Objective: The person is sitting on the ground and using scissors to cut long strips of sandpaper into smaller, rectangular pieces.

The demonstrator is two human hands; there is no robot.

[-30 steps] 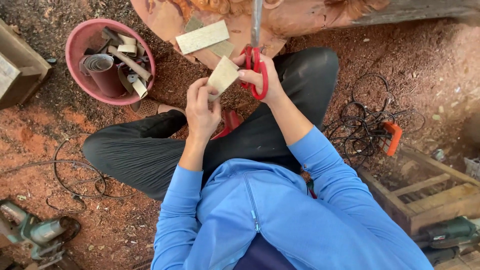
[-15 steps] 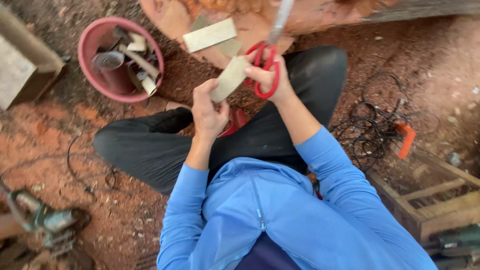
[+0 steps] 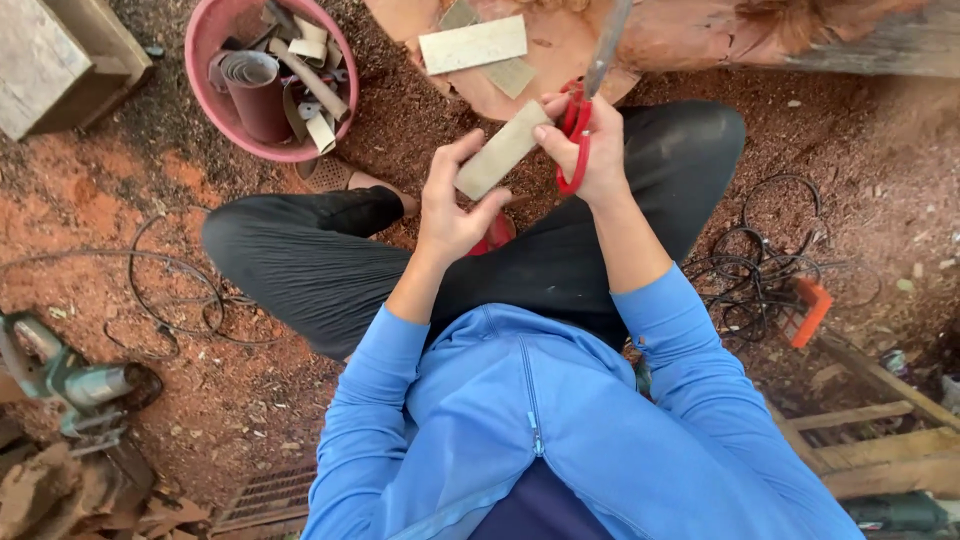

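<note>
At upper left I see a pink basin (image 3: 205,60) holding rolled sheets and pale offcuts. A pale cut strip (image 3: 473,44) lies on the flat board at top centre; tangled black wire (image 3: 755,265) sits at right, a green power tool (image 3: 70,380) at lower left. My left hand (image 3: 450,205) pinches a pale strip (image 3: 500,150) at centre; my right hand (image 3: 595,145) grips red-handled scissors (image 3: 578,125) touching its upper end.

Outdoor ground-level work spot, a rough yard workshop. Bare red earth strewn with wood chips and sawdust (image 3: 250,400). Green handheld power tool (image 3: 75,380) lies on the dirt at left; tangled black cable (image 3: 760,270) at right. Pink plastic basin (image 3: 205,50) holds rolled offcuts. Weathered wooden pallet slats (image 3: 880,440) nearby.
</note>
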